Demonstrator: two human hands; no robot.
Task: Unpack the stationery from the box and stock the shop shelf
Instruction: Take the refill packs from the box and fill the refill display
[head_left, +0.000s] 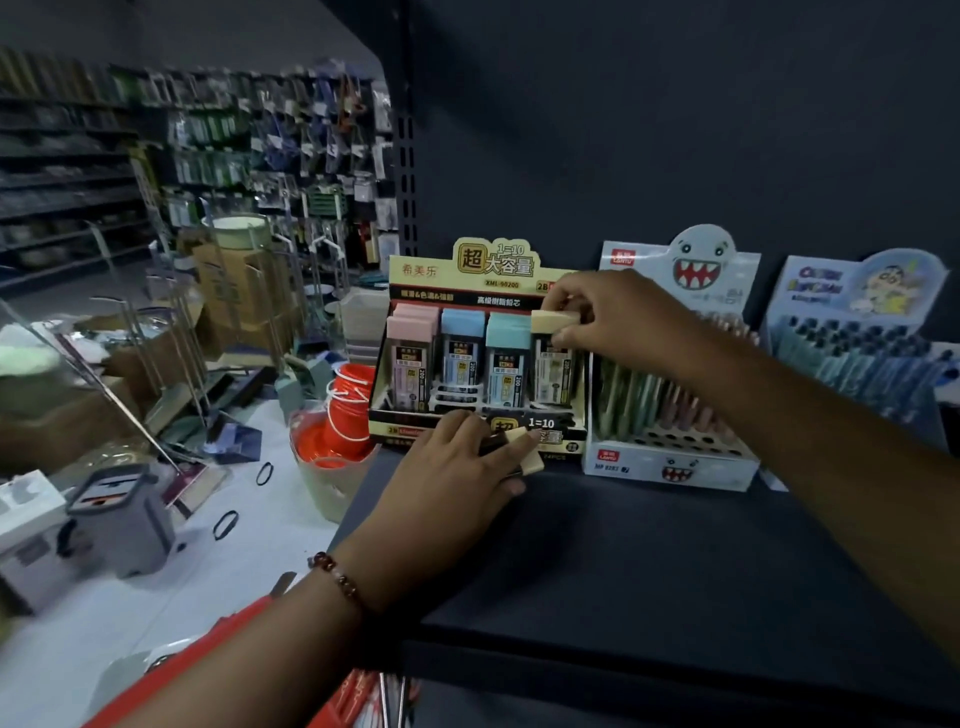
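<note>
A display box of pencil-lead cases (470, 291) stands on the dark shelf (649, 561), with pink, blue and teal capped cases upright in its slots. My right hand (618, 317) pinches the yellow cap of a case (553, 322) standing in the rightmost slot. My left hand (457, 462) rests on the shelf in front of the box and grips another yellow-capped case (530, 457), which lies tilted between its fingers.
Right of the box stand a white monster-face pen display (670, 457) and a blue cartoon pen display (852, 332). Off the shelf's left edge sit orange buckets (348, 410), a grey mop bucket (119, 519), cartons and wire racks on the floor. A red basket (218, 654) is below.
</note>
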